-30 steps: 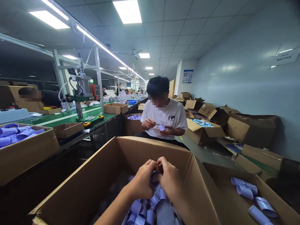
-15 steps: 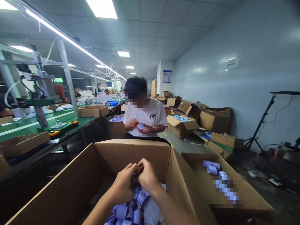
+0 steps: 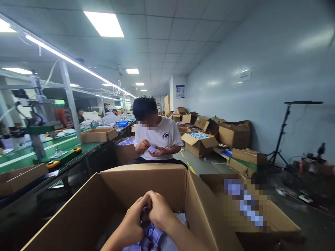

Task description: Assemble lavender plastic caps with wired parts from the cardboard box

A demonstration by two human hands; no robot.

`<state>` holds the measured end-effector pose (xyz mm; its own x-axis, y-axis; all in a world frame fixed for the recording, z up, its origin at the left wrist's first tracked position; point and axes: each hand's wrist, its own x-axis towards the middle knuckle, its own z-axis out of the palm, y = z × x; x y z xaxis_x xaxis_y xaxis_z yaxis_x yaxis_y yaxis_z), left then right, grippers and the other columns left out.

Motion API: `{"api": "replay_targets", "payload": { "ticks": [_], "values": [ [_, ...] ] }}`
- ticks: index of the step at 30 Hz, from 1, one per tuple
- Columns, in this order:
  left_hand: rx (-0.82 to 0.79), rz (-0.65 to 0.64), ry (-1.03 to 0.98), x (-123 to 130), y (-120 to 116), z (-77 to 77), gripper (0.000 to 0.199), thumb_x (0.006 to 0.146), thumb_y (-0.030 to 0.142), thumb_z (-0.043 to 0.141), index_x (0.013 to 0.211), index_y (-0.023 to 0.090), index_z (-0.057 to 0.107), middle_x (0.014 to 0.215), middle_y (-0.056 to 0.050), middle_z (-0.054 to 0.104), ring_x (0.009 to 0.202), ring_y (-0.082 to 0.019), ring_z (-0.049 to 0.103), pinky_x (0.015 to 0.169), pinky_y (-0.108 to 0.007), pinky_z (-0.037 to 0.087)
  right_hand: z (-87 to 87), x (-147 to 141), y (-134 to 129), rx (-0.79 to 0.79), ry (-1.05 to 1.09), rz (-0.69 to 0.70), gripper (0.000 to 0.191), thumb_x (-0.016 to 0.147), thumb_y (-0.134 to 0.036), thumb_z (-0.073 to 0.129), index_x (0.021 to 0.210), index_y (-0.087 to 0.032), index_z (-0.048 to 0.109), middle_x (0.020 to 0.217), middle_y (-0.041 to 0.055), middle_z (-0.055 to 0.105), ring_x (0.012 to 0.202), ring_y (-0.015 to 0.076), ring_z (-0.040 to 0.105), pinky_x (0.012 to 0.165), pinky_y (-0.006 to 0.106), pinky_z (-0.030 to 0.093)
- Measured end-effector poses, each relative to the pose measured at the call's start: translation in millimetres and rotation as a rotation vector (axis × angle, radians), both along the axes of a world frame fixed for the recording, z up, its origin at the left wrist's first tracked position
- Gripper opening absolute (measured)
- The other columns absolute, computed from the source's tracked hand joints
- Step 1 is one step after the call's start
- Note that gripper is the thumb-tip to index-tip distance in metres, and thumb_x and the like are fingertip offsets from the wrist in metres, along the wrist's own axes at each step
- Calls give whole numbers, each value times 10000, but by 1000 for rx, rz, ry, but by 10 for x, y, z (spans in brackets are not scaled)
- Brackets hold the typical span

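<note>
Over a large open cardboard box (image 3: 146,181), my left hand (image 3: 136,214) and my right hand (image 3: 158,209) meet with fingers curled together. Whatever they grip is mostly hidden by my fingers; a dark purplish edge shows in the gap between the palms. Below them in the box lie several purple cylindrical plastic parts (image 3: 157,235), partly covered by my wrists. Beside the parts is a whitish sheet or bag (image 3: 181,219).
Across the box sits a co-worker (image 3: 158,139) with a purple part (image 3: 151,149) in hand. To the right, a shallower carton (image 3: 277,212) holds purple pieces, partly blurred out. A green conveyor line (image 3: 65,144) runs along the left. Further cartons (image 3: 200,148) stand behind.
The camera view has tilted up and turned slightly right, so the scene sits lower and further left. My hands remain together over the box, with fingers slightly shifted.
</note>
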<state>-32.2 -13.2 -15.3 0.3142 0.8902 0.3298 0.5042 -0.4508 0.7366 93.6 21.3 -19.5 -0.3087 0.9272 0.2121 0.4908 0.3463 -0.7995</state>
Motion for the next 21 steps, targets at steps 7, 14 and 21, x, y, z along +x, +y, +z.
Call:
{"api": "replay_targets", "payload": {
  "ticks": [7,14,21],
  "values": [
    [-84,-143,-270,57,64,-41,596,565,139,629,1132,271,498,1028,-40,609,1004,-265,568,846,-374,473,234,323,93,-356,259,347,579,521,-37,645,1069,-224,632,897,-23,690,759,130,633,608,187,459],
    [45,140,-111,8,503,-332,537,568,122,544,1094,230,546,1080,-70,588,1038,-259,534,850,-374,456,83,1627,332,-116,156,-388,399,709,-201,571,1106,-168,593,1050,76,692,994,210,648,846,322,484],
    [-259,-25,260,118,555,-421,134,545,93,540,626,195,510,592,66,471,540,-105,432,515,-231,362,40,1895,564,50,-541,-579,586,759,-290,578,1295,-63,504,1385,258,446,1282,332,440,1045,416,329]
  ]
}}
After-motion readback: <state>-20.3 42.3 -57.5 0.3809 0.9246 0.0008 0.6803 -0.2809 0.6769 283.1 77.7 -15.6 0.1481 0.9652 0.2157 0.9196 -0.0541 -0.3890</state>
